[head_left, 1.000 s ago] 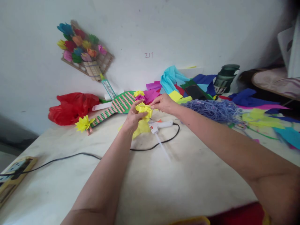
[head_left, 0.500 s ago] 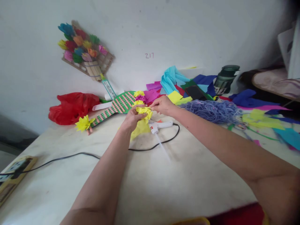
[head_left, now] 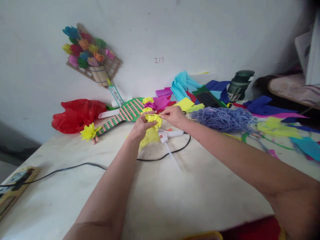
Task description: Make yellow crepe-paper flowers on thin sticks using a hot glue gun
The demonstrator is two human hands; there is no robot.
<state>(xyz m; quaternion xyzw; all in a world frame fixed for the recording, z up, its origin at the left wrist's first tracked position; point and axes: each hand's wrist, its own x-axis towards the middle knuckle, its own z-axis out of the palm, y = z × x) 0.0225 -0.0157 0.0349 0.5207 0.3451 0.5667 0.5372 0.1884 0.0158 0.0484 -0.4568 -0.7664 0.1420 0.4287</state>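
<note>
My left hand [head_left: 142, 127] is closed on a crumpled piece of yellow crepe paper [head_left: 155, 119], thumb against fingers. On its right side, my right hand [head_left: 174, 115] pinches the paper's edge. A larger yellow sheet [head_left: 149, 137] lies below, partly behind my left hand. Just under the hands rests a white glue gun [head_left: 172, 133], a clear glue stick poking from it. Behind my left hand lies a green guitar-shaped craft [head_left: 131, 110] with pink strips and a yellow paper flower [head_left: 89, 132] at its narrow end.
A black cord [head_left: 85, 164] runs to a power strip [head_left: 18, 186] at left. Red plastic [head_left: 78, 115] sits at the back left. Bundled blue-purple strings [head_left: 225, 119], a dark green jar [head_left: 240, 86] and coloured paper crowd the right. Paper flowers [head_left: 86, 50] lean on the wall.
My right hand and forearm have shifted very slightly down and left. Both hands stay on the yellow crepe paper.
</note>
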